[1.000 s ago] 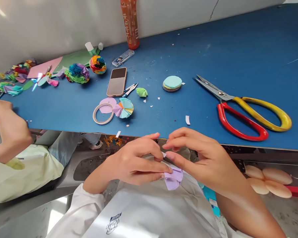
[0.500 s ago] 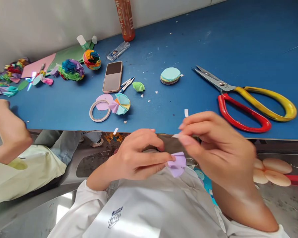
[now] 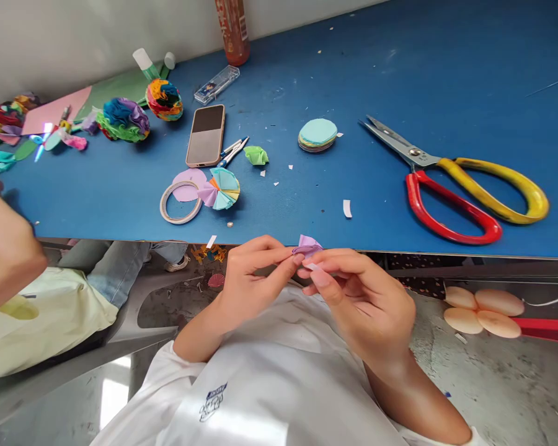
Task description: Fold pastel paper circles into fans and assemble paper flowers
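My left hand [image 3: 260, 269] pinches a folded piece of purple paper [image 3: 309, 244] just in front of the table edge. Close against it, my right hand [image 3: 360, 291] holds a small white strip [image 3: 312, 267] between thumb and fingers, near the paper's lower side. Fingertips partly hide both pieces. On the table beyond lie a fanned paper piece in purple, blue and orange [image 3: 223, 189], a roll of tape [image 3: 163, 207] and a purple paper disc [image 3: 186, 176]. A crumpled green paper piece [image 3: 256, 155] sits behind them.
Large scissors [image 3: 416, 152] with red and yellow handles lie at right, points away. A stack of paper discs [image 3: 317, 135], a phone [image 3: 206, 136], coloured paper balls [image 3: 165, 99] and a bottle [image 3: 235, 34] stand farther back. Another person's arm [image 3: 9, 248] is at left.
My hands have come together. The purple paper has been raised and turned towards the table edge, and my right hand has brought the white strip down and left to it.
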Demonstrator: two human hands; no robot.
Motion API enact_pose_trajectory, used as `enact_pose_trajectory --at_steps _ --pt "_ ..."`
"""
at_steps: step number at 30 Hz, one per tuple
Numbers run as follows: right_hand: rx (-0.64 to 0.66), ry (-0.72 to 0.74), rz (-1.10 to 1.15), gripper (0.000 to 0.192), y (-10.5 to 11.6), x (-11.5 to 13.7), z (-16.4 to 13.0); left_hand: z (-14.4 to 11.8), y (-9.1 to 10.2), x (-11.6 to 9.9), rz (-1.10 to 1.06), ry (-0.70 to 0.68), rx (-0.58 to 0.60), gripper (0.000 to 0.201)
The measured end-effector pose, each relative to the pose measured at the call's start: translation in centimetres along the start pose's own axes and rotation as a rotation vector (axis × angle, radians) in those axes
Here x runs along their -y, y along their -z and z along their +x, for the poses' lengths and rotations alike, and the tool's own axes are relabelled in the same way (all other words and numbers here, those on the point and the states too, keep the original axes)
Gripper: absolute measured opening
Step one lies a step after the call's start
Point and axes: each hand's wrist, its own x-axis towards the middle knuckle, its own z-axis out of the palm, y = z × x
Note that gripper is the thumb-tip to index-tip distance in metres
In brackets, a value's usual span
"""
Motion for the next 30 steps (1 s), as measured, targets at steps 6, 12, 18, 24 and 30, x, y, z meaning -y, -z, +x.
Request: enact_pose_trajectory --at_steps 6,12,18,24,30 --pt "0.108 -0.07 -0.162 0.006 1.6 0.6 1.5 0.2 -0.1 0.2 -0.024 0.101 0.045 0.009" --pt "0.082 0.112 -0.359 0.009 1.9 0.7 1.5 0.1 -0.2 0.1 -0.089 0.143 0.057 0.011" --pt "0.089 0.231 -0.395 0.01 1.8 0.2 1.8 0.0 -0.1 0.2 -0.164 0.22 0.052 0.014" --pt "0.173 0.132 -0.376 0.009 2.0 0.0 2.7 -0.2 -0.2 0.9 -0.153 0.189 0.053 0.013" --pt "0.204 0.185 -0.412 0.01 2.3 0.1 2.9 -0.1 -0.5 1.3 -0.067 0.067 0.048 0.013"
